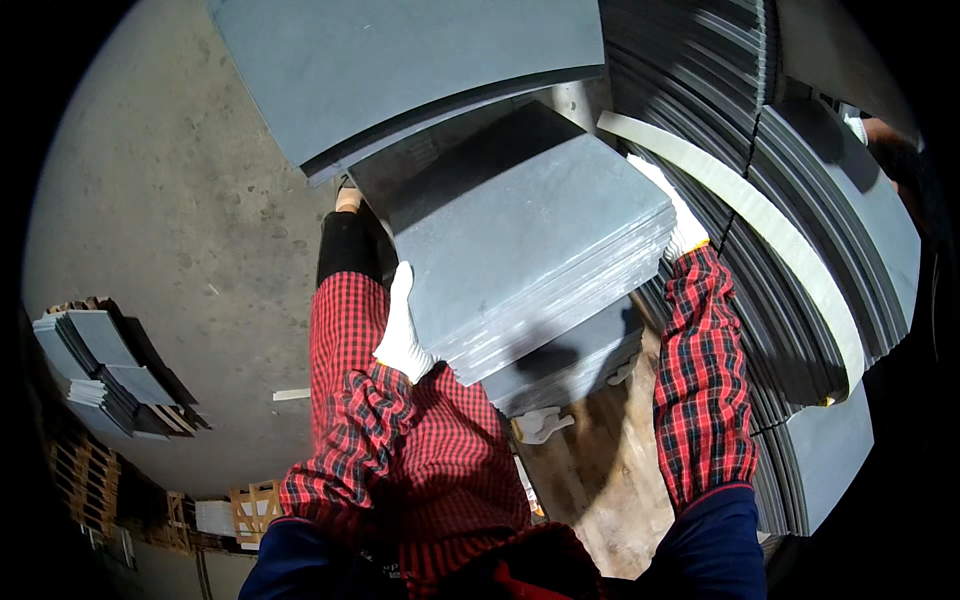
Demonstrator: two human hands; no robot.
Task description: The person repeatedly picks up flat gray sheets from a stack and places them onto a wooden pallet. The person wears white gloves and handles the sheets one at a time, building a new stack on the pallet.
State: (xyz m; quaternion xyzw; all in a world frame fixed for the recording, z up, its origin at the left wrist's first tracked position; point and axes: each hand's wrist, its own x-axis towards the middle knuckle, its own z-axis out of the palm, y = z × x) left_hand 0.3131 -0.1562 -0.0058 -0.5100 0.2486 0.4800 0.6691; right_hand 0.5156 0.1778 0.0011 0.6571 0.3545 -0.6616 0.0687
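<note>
smooth matt slabs, knitted cloth gloves, woven cloth sleeves, rough wooden crate

The slab stack is blue-grey on top, silvery along its near edge. At the stack's left and right, the gloves are white (hemmed in thin yellow). Below the stack, the sleeves are red-and-black plaid; right of it, a strip is cream; left, the floor is mottled grey.

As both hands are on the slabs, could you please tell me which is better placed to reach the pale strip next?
Probably the right hand: it is close beside the pale strip, whereas the left hand is across the grey slabs.
</note>
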